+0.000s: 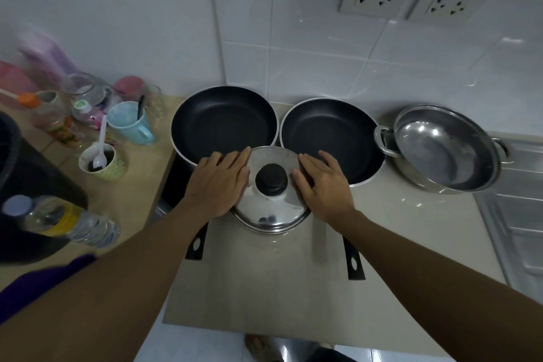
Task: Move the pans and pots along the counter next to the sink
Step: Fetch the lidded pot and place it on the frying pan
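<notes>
At bench (pixel 264 279) front centre, the lidded pot (pixel 271 214) stands just before two frying pans (pixel 223 123). On its lid (pixel 277 157) lie the left hand (pixel 219 182) and right hand (pixel 323 185), flat, fingers (pixel 238 160) straight, gripping nothing. Press evenly from both sides; slide it level toward the sink (pixel 517 211).

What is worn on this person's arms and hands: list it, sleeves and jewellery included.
Nothing worn shows. The left hand and right hand are bare: no gloves, rings or watch. The left forearm and right forearm are uncovered up to the picture's edge, with no sleeve in sight. A purple cloth shows beside the left forearm; whether it is clothing cannot be told.
</notes>
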